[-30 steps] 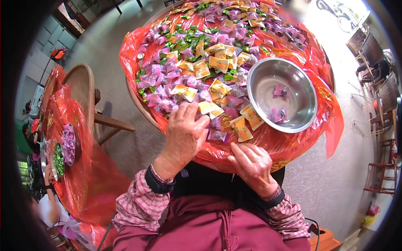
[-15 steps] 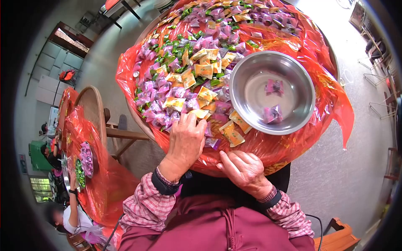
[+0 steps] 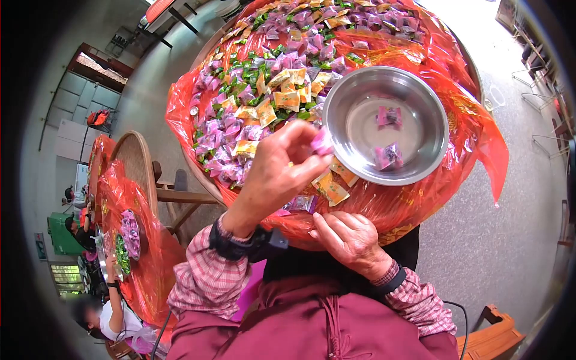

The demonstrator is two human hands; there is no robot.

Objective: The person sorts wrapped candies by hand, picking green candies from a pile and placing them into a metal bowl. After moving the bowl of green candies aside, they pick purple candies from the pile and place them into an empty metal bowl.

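1. Far left: a second table [image 3: 135, 180] with red cover, a small dish of purple and green candies [image 3: 127, 237] on it. Another person's arm [image 3: 112, 300] is near; not the wearer's.
2. Centre-left: big heap of wrapped candies [image 3: 258, 90] on the red plastic sheet [image 3: 420, 204] of the round table. Purple, green and orange wrappers, too many to count, so most of the sorting looks still to do, by my judgement.
3. Left hand [image 3: 279, 171] is raised over the heap edge, fingers pinching one purple candy [image 3: 322, 144], just beside the rim of the steel bowl [image 3: 360, 165].
4. Right hand [image 3: 351, 240] rests at the table's near edge, fingers curled; whether it holds sth I cannot tell.
5. Right: the bowl has 2 purple candies [image 3: 389, 117] inside, nothing else. So only 2 are in, a 3rd is in the fingers.
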